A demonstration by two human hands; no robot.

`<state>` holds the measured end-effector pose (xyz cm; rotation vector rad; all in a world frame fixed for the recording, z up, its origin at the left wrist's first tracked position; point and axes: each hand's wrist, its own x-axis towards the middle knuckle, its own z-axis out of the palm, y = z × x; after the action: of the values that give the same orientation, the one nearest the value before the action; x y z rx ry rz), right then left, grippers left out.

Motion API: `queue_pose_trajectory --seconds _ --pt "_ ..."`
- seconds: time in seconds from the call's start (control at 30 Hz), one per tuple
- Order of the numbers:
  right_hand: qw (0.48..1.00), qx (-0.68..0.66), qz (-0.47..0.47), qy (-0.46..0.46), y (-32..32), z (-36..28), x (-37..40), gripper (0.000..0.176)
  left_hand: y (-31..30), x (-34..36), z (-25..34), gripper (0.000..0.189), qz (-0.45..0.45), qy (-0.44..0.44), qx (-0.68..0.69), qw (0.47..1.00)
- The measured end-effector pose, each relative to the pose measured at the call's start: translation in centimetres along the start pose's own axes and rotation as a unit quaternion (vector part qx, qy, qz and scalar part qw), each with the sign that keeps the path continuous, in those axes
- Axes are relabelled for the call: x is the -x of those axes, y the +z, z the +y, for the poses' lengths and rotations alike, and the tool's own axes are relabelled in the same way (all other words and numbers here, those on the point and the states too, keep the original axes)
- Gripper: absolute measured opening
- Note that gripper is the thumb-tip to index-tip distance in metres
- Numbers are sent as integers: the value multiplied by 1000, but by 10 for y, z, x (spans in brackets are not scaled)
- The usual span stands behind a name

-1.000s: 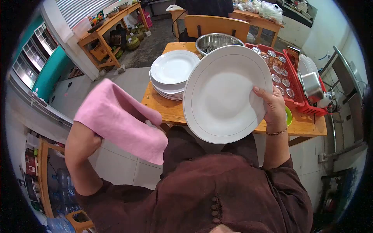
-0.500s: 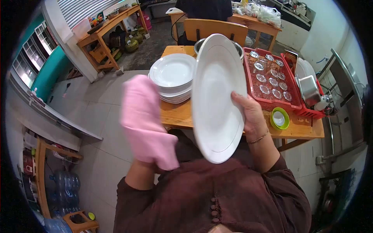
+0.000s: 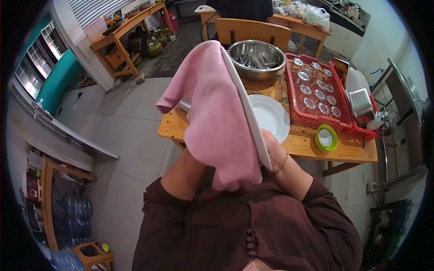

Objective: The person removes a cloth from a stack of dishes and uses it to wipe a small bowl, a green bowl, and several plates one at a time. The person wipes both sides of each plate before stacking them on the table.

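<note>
A large white oval plate (image 3: pixel 246 106) stands tilted, nearly edge-on, above my lap. My right hand (image 3: pixel 272 151) grips its right side near the lower end. The pink cloth (image 3: pixel 217 113) lies against the plate's left face and covers my left hand, whose fingers are hidden beneath it. Behind the oval plate a round white plate (image 3: pixel 270 118) rests on the wooden table (image 3: pixel 174 126). The stack of white plates (image 3: pixel 184 105) is mostly hidden by the cloth.
A steel bowl (image 3: pixel 257 58) with cutlery stands at the table's back. On the right are a red basket (image 3: pixel 312 119) of upturned glasses, a green bowl (image 3: pixel 326 137) and a red rack (image 3: pixel 361 131) with dishes. A person (image 3: pixel 239 9) is beyond the chair (image 3: pixel 253 34).
The pink cloth has moved right, from beside the oval plate onto its face. The plate has turned nearly edge-on, and the steel bowl and round plate behind it now show.
</note>
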<state>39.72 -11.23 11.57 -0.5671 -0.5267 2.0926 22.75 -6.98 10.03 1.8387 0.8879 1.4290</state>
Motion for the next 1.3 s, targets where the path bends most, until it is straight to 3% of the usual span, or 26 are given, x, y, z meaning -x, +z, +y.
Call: queue_pose_trajectory --seconds 0.2,0.33,0.5,0.53,0.63,0.73,0.87,1.03,1.17,1.27,1.3 --pt "995 -50 83 1 -16 3 -28 39 15 -14 38 67 131 -109 263 949" --pt "985 -1 91 -147 -25 -12 -35 39 27 8 58 70 134 -154 335 920" --pt "945 115 167 -256 -19 -31 -26 39 24 35 49 71 37 -170 275 946" --pt "938 142 145 -279 -19 -35 -22 40 23 40 46 71 16 -167 254 953" --pt "910 217 146 -321 -19 -51 -10 39 14 46 42 72 -39 -134 158 978" --pt "898 199 167 -356 -34 -56 -12 36 0 46 46 72 -84 -75 31 993" --pt "888 198 169 -379 -41 -59 -5 32 -26 38 50 73 -76 4 -138 987" --pt "878 292 155 -348 -35 -66 16 28 -49 17 54 75 -61 30 -269 961" --pt "841 380 146 -357 -29 -66 28 26 -62 16 65 76 -83 -30 -233 969" --pt "824 433 136 -338 -10 -68 42 20 -69 2 63 56 -96 -180 -59 977" --pt "783 505 114 -345 -6 -65 44 17 -67 -14 72 50 -135 -212 -33 967"
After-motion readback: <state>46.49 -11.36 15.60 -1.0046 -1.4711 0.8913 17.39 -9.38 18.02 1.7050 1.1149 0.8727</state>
